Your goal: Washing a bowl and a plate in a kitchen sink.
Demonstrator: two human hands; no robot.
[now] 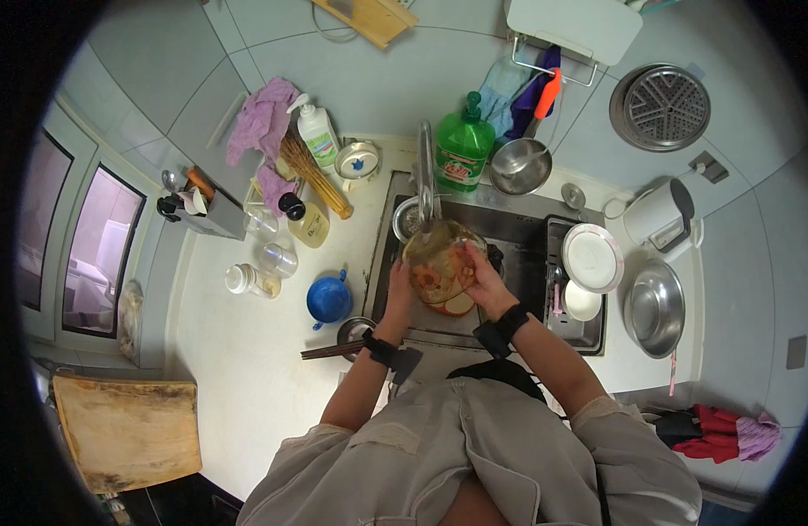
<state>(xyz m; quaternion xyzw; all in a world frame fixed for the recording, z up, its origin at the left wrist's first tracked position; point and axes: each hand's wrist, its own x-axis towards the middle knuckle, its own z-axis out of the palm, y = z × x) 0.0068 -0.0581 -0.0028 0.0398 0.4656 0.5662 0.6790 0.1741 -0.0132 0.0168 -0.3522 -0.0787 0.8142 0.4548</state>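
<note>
Both hands hold a clear amber-tinted bowl (436,263) with an orange flower pattern, tilted under the chrome faucet (426,167). My left hand (397,292) supports its left side, fingers partly hidden. On the right side, my right hand (488,279) grips the rim. Just below the bowl, an orange-edged dish (455,307) with a pale inside shows in part. They are over the left part of a dark steel sink (522,256). A round metal strainer (407,220) is partly hidden behind the bowl.
A drying rack (575,338) at right holds a plate (593,258) and a small bowl (581,302). Beyond stands a steel basin (655,309). At left are a blue two-handled cup (329,300), chopsticks (331,350) across a metal bowl (356,329), and bottles. Green detergent (465,148) stands behind.
</note>
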